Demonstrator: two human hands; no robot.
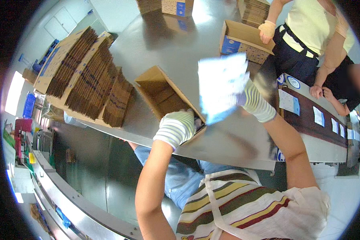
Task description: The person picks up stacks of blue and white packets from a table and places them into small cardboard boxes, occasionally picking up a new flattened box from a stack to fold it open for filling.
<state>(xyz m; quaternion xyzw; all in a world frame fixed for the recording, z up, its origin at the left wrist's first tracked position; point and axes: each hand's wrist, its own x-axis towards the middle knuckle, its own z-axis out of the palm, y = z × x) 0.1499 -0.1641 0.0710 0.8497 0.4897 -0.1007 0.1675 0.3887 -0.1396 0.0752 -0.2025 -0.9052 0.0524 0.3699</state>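
Over the near edge of the steel table (164, 52), both hands wear striped gloves. Left hand (176, 126) is at the near end of an open cardboard box (152, 85), fingers going over the rim; fingertips hidden, can't tell if it grips anything. Right hand (258, 100) is raised to the right of that box, closed around the right side of a bunch of white-and-blue packets (222, 82). Bunch is held up off the table, motion-blurred, count unclear. Box sits tilted in view, opening up, brown inside; contents mostly hidden.

Left of box: thick rows of flattened cartons (90, 82) standing packed together on the table. Beyond the packets, upper right: second open box (248, 50), a co-worker's gloved hand (267, 32) at its rim. More flat cartons (254, 12) behind it; printed boxes (178, 8) at the table's far end.

Right side: dark conveyor belt (306, 119) carrying single white-and-blue packs (289, 103) in a line, another person's bare hands (322, 92) next to it.
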